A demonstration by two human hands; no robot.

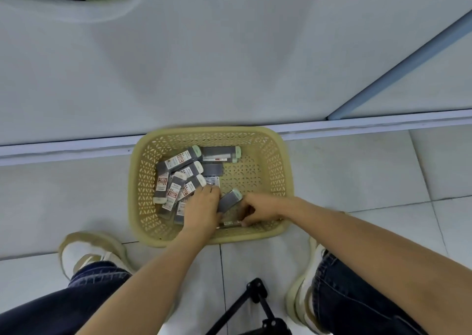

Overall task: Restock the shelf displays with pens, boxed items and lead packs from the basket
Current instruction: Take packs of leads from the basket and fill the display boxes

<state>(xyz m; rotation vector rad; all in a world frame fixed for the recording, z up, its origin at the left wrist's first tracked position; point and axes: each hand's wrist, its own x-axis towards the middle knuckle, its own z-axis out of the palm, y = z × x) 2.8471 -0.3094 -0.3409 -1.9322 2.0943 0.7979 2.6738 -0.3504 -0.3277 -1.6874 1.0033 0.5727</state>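
Note:
A yellow perforated basket (265, 140) stands on the floor tiles, against the base of a white shelf unit. Several grey lead packs (178, 160) with white caps and red-and-white labels lie piled in its left half. My left hand (201, 208) reaches into the basket's near side and grips a tilted grey lead pack (229, 200) that sticks out on its thumb side. My right hand (260, 211) is beside it, its fingertips pinched on another lead pack (229, 224) lying along the basket's near wall. No pens or boxed items are in view.
The shelf unit's white base panel (204, 66) fills the upper view, with a pale blue kick strip (357, 124) along the floor. My two shoes (86, 253) flank the basket. A black stand (258, 306) rests between my legs.

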